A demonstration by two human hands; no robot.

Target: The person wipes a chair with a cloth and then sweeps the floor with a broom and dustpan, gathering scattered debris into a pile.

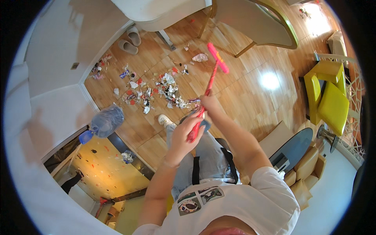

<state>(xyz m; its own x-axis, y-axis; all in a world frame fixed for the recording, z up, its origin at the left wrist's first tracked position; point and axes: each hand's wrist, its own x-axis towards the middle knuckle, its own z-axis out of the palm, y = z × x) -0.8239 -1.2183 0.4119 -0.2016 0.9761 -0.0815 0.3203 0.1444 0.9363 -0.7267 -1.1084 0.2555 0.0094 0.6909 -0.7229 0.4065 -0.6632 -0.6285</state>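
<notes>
A: L to R, quick. What's left of the fingers?

B: Big clear water bottle (106, 121) w/ blue cap lying on the floor, well to the left of the left hand (187, 131). Litter pile (156, 92), paper scraps and wrappers, sits up-left of the fingers, beyond them on the wood floor (250, 90).

A: And the hands?

B: Left hand's fingers curled tight round the lower end of the red broom handle (203, 105). Right hand (210, 102) just above it, fingers wrapped on the same shaft. Both pressed closed on it. Pink broom head (217, 58) is at the far end, well beyond the fingers, looks to be near the floor past the litter.

A: How'd it handle?

B: My guess: light, stiff plastic stick, smooth so maybe a bit slippery. Not fragile. Two-hand hold spaced along the shaft suits it; lower hold gives more leverage.

A: Right of the fingers?

B: Yellow chair (327, 96), well apart.
</notes>
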